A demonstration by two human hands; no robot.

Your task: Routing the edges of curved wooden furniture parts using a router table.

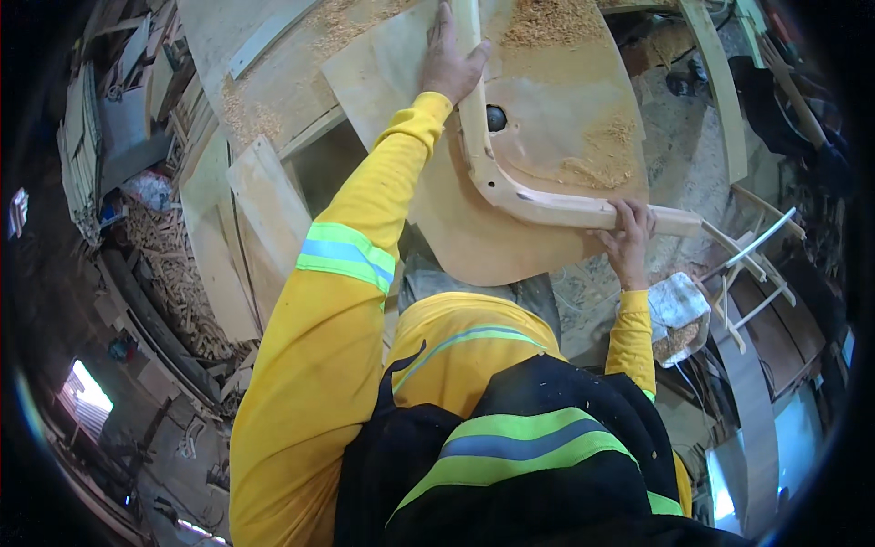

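Note:
A pale, L-shaped wooden frame piece with a rounded corner lies across a rounded plywood work surface. My left hand grips its far-running arm, with the thumb over the right side and the fingers along the left. Around the arm that runs to the right, my right hand is closed from the near side. Small dark holes mark the piece at its bend. Inside the bend, a dark round metal head shows in an opening in the surface, a little apart from the wood.
Sawdust and shavings heap at the far side of the surface. Wood offcuts pile up at left. Beyond my right hand stand a thin wooden frame with slats and a white container holding shavings. A long board lies far right.

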